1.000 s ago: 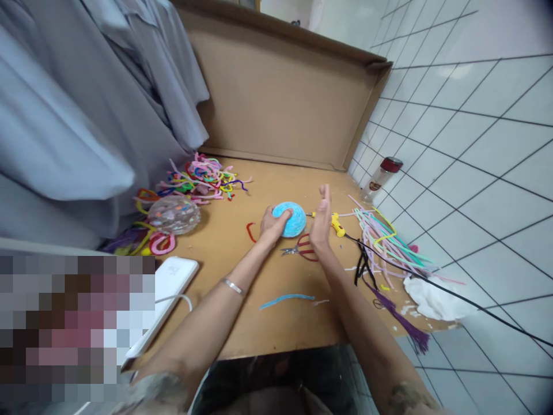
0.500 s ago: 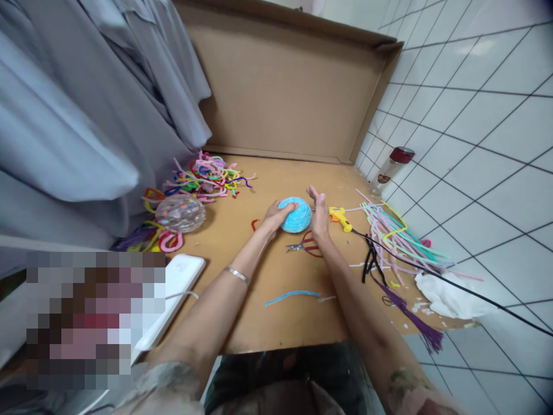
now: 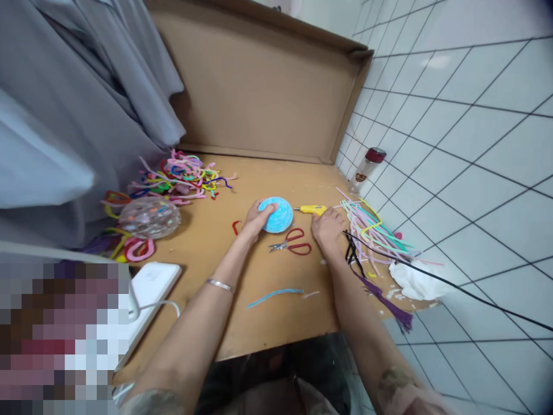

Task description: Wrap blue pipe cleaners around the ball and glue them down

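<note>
A round light-blue coil of fuzzy pipe cleaner [image 3: 279, 216] is gripped at its left edge by my left hand [image 3: 258, 219], thumb laid over its face. To its right, my right hand [image 3: 329, 226] is closed over the handle of a yellow hot glue gun [image 3: 310, 209], whose nozzle points left at the coil. Part of the glue gun is hidden beneath the fingers. Red-handled scissors [image 3: 291, 245] lie slightly open on the table between my forearms, touched by neither hand. Nearer my body rests a loose blue pipe cleaner [image 3: 276, 294].
Colourful pipe cleaners [image 3: 181, 176] pile up at the back left beside a clear bumpy container [image 3: 149, 218]. More strips [image 3: 375, 227], a black cord [image 3: 458, 276], white tissue [image 3: 415, 280] and a lidded bottle [image 3: 367, 170] are on the right. A cardboard panel [image 3: 263, 86] stands behind.
My right hand has gone from raised and open beside the coil to down on the glue gun's handle. My left hand keeps holding the coil. The view has shifted right.
</note>
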